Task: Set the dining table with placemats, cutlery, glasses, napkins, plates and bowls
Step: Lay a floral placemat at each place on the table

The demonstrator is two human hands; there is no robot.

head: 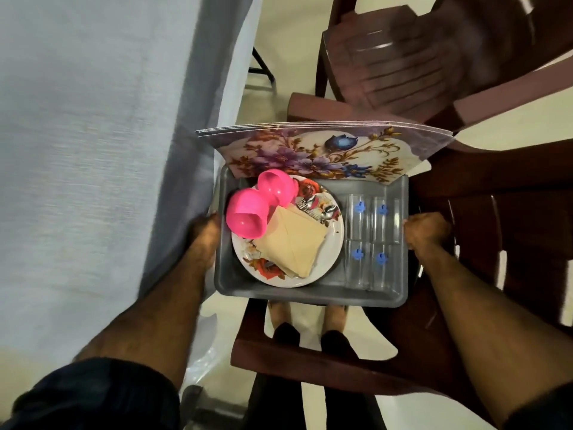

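I hold a grey plastic tub [310, 294] in front of me, above a brown chair. My left hand [203, 235] grips its left rim and my right hand [426, 229] grips its right rim. Inside lies a white floral plate [331, 246] carrying two pink bowls [248, 217] on their sides, folded beige napkins [291, 243] and some metal cutlery [316, 209]. Several clear glasses [372, 234] with blue flower marks lie in the tub's right part. A stack of floral placemats [310, 153] leans against the far rim.
The dining table under a pale blue cloth [93, 135] fills the left side. Dark brown plastic chairs stand below the tub [310, 364], at the right [496, 228] and at the far right [418, 66]. My feet [307, 318] show on the cream floor.
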